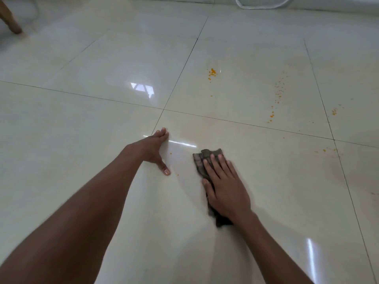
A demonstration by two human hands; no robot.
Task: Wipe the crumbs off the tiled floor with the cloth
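A dark grey-green cloth (202, 161) lies folded on the glossy cream tiled floor (102, 111). My right hand (224, 186) presses flat on the cloth, fingers straight and spread. My left hand (158, 149) rests on the floor to the cloth's left, fingers straight, thumb stretched toward me. Orange crumbs lie in a small heap (211, 73) farther out, in a long scattered trail (275, 99) to the right, and in small patches (334, 112) near the right grout line. Single crumbs (170, 153) sit between my hands.
A wooden furniture leg (9, 19) stands at the far left. A white hose loop (262, 4) lies along the far wall. Dark grout lines (184, 64) cross the tiles. A faint smear (374, 193) marks the right edge.
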